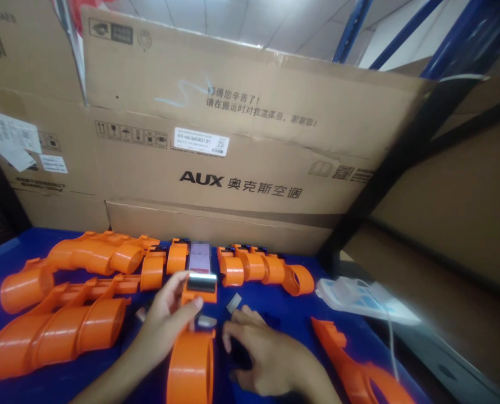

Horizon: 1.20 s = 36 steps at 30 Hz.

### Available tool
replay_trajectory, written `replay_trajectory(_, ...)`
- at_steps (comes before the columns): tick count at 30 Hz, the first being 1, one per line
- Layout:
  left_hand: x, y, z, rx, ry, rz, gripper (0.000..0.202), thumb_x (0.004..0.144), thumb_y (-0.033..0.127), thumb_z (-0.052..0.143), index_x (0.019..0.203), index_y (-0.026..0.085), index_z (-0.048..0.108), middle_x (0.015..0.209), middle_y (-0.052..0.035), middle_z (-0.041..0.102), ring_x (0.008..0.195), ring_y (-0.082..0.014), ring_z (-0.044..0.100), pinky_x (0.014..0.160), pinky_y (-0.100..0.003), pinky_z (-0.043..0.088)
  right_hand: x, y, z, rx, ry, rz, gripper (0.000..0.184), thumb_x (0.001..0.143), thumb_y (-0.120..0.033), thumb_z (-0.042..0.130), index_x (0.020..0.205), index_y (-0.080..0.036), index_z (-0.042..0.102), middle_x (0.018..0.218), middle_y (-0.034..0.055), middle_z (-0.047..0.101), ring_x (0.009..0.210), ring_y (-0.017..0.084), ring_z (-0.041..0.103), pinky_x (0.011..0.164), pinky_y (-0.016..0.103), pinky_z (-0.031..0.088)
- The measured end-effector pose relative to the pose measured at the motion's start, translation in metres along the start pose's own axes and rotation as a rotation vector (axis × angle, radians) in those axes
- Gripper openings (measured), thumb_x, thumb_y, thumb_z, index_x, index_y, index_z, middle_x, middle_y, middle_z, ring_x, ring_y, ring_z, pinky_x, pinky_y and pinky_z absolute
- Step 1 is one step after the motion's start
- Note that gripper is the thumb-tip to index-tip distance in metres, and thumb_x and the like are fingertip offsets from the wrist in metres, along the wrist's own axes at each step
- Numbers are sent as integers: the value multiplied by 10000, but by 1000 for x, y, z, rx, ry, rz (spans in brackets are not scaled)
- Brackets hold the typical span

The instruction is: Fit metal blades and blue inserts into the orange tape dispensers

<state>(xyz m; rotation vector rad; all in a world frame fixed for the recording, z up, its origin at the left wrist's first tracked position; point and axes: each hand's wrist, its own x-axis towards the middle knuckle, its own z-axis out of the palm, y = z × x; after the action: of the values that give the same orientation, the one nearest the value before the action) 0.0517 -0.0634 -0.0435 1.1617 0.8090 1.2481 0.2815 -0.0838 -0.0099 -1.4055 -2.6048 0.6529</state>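
My left hand (pixel 165 320) grips an orange plastic part (pixel 193 348) that carries a grey metal piece (pixel 201 282) on its top, thumb and fingers pinched round that upper end. My right hand (pixel 262 350) rests on the blue table (pixel 270 306) just to the right, with its fingers curled over a small dark piece that I cannot make out. Two small grey metal bits (pixel 234 303) lie between and just beyond the hands.
Several orange curved housings (pixel 56 331) lie at the left, and more orange parts (pixel 253 266) stand in a row at the back. Another orange part (pixel 354 370) lies at the right, near a clear bag (pixel 359 297). Big cardboard boxes (pixel 241 129) stand behind the table.
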Motion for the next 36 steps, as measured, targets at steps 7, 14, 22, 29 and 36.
replay_trajectory(7,2,2,1,2,-1,8,380,867,337,710,1192,225,549,808,31,613,571,-88,494,525,-207,443,10,8,-9,106,208,-62,147,912,-187,599,1014,-241,690,1077,56,696,1062,236,632,971,369,482)
replay_trajectory(14,1,-1,0,19,-21,17,398,871,352,707,1214,228,549,823,21,622,591,-101,514,562,-227,465,19,7,-3,603,468,32,248,952,-411,600,1070,-217,698,753,24,713,631,185,667,614,296,530)
replay_trajectory(22,3,-4,0,52,-2,-4,398,870,407,696,1200,223,569,702,46,588,537,-111,497,532,-229,431,36,0,12,1001,670,35,252,897,-417,692,981,-190,624,664,-15,645,534,149,635,551,268,520)
replay_trajectory(29,1,-2,2,83,32,26,383,818,402,736,1144,231,633,914,-39,691,669,-174,628,559,-248,476,38,-13,32,824,942,-30,177,915,-327,678,823,-200,595,757,13,619,658,152,604,630,268,510)
replay_trajectory(36,-1,-3,5,64,-37,-10,371,847,408,715,1152,240,589,868,4,627,532,-103,529,485,-221,451,35,-18,40,477,998,-158,186,902,-218,669,772,-214,536,730,-13,581,638,132,552,602,237,456)
